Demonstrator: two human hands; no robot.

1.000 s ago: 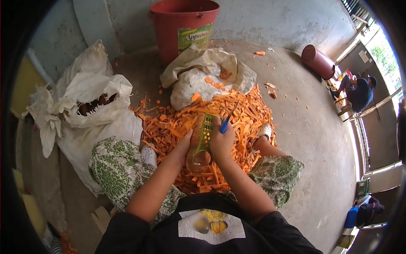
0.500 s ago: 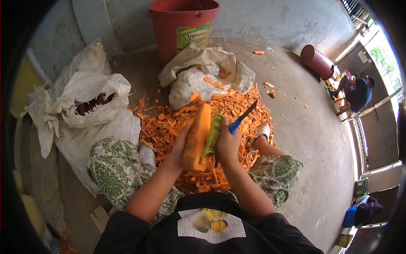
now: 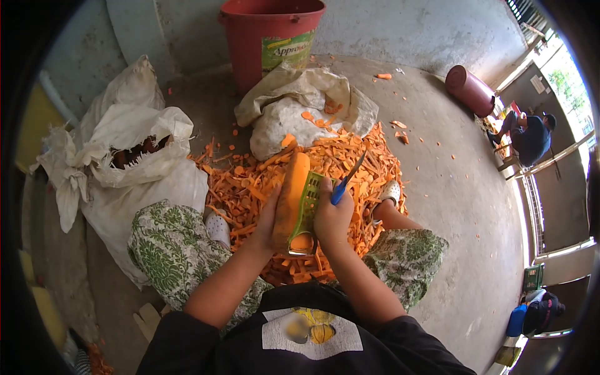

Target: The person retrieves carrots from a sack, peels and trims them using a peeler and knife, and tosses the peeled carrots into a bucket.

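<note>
My left hand (image 3: 267,220) is wrapped round the side of a large carrot (image 3: 291,187), partly peeled, with darker skin on its lower left. In my right hand (image 3: 333,219) are a green peeler (image 3: 309,199) and a blue-handled knife (image 3: 339,192), whose blade points up and away to the right. The peeler's blade end lies against the carrot's near end. Below both hands spreads a heap of orange carrot peelings (image 3: 250,187) between my legs.
A red bucket (image 3: 247,53) stands by the wall behind a white sack (image 3: 275,128). More white sacks (image 3: 147,194) are on the left, one torn open. A maroon bin (image 3: 470,92) lies tipped at the right. Two people (image 3: 531,142) are farther off on the right.
The peeler has turned flat onto the carrot, its blade end now at the near end. My right hand has shifted slightly left and the knife has tilted more upright.
</note>
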